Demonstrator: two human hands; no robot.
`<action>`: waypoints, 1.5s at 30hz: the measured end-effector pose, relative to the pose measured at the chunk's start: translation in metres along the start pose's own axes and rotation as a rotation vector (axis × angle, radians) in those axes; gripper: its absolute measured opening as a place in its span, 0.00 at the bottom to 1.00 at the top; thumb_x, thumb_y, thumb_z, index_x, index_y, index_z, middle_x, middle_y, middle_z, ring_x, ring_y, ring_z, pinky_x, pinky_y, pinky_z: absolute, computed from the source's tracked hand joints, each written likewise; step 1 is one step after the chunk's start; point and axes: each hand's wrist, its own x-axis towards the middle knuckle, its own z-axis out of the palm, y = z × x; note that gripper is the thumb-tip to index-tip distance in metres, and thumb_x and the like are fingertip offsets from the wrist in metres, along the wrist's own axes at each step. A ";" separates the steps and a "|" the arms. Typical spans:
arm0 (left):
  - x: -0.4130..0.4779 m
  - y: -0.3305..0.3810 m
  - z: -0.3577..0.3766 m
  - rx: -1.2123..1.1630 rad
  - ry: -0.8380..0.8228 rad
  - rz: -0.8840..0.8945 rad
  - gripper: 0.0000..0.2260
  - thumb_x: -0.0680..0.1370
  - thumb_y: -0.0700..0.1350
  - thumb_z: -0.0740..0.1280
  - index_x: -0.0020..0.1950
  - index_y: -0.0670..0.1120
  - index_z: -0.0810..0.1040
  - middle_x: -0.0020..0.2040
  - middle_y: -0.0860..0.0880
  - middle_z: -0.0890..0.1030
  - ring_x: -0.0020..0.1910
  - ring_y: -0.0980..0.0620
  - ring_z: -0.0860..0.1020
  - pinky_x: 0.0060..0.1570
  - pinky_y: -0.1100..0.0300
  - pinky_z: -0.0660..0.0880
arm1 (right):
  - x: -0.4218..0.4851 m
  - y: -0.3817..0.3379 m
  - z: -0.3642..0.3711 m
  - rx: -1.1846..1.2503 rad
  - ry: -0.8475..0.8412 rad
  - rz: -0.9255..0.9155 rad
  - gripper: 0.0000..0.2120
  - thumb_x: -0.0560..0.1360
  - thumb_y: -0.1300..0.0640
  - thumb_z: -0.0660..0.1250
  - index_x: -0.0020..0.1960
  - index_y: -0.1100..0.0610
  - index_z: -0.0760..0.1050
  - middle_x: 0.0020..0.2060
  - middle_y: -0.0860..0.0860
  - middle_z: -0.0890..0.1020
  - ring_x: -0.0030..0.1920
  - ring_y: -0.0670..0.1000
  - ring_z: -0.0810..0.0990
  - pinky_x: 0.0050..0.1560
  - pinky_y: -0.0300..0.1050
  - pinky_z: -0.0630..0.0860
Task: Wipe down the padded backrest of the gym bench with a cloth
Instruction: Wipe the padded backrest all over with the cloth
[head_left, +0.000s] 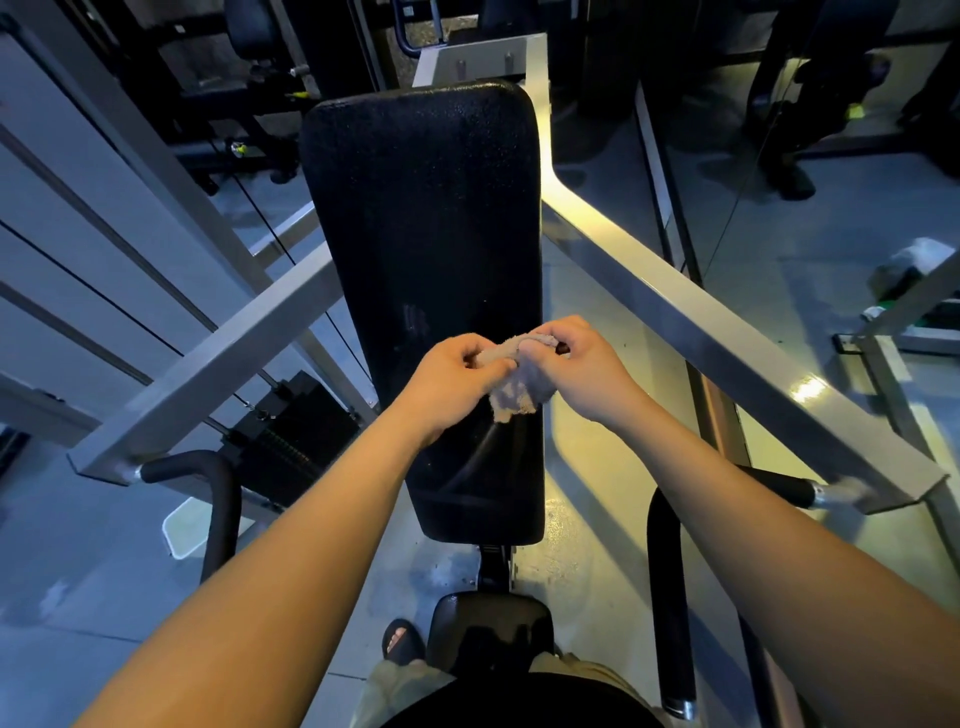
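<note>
Gripping a small cloth (517, 382) between them, both hands hover over the lower half of the backrest (421, 249); the left hand (457, 376) pinches one rolled edge with fingers curled shut on it, and the right hand (576, 371) clamps the other end, its fingertips folded under so the grip itself is hidden; the cloth is pale, fuzzy and crumpled, its loose part hanging in a ragged bunch just below and between the hands; whether that bunch touches the pad beneath cannot be told.

Beyond the hands the backrest is a long black pad with rounded corners and a pebbled, faintly shiny skin; a dull smear shows on it just above the left hand; its lower end is partly covered by the left forearm; below the wrists a smaller black seat (491, 631) is half hidden by the person's clothing at the bottom edge, and a sandalled foot (402, 642) peeks out beside it.

Left of the left hand and right of the right hand run flat grey metal bars (727, 332), square in section, ending in black foam handles (182, 467); further left, a dark weight stack (296, 431) is hard to make out; the far background is dim and unclear.
</note>
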 end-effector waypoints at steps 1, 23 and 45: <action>0.001 0.001 0.000 0.003 0.021 0.026 0.05 0.77 0.49 0.71 0.46 0.48 0.82 0.40 0.45 0.83 0.38 0.53 0.78 0.45 0.52 0.76 | 0.001 -0.001 0.000 -0.011 0.027 -0.003 0.03 0.82 0.52 0.67 0.52 0.48 0.79 0.53 0.48 0.77 0.53 0.41 0.76 0.54 0.37 0.72; 0.027 0.024 -0.034 0.074 0.288 0.001 0.17 0.80 0.47 0.65 0.70 0.52 0.75 0.62 0.53 0.78 0.60 0.54 0.77 0.58 0.60 0.73 | 0.057 -0.035 -0.015 -0.371 0.474 -0.483 0.16 0.79 0.60 0.69 0.66 0.55 0.75 0.57 0.56 0.76 0.53 0.56 0.79 0.50 0.49 0.79; 0.074 0.012 -0.059 0.890 0.320 0.176 0.45 0.77 0.44 0.68 0.80 0.64 0.40 0.80 0.51 0.31 0.80 0.42 0.36 0.75 0.36 0.58 | 0.041 0.046 0.038 -0.689 0.190 -0.545 0.11 0.79 0.65 0.68 0.60 0.59 0.78 0.54 0.57 0.77 0.48 0.61 0.80 0.39 0.50 0.78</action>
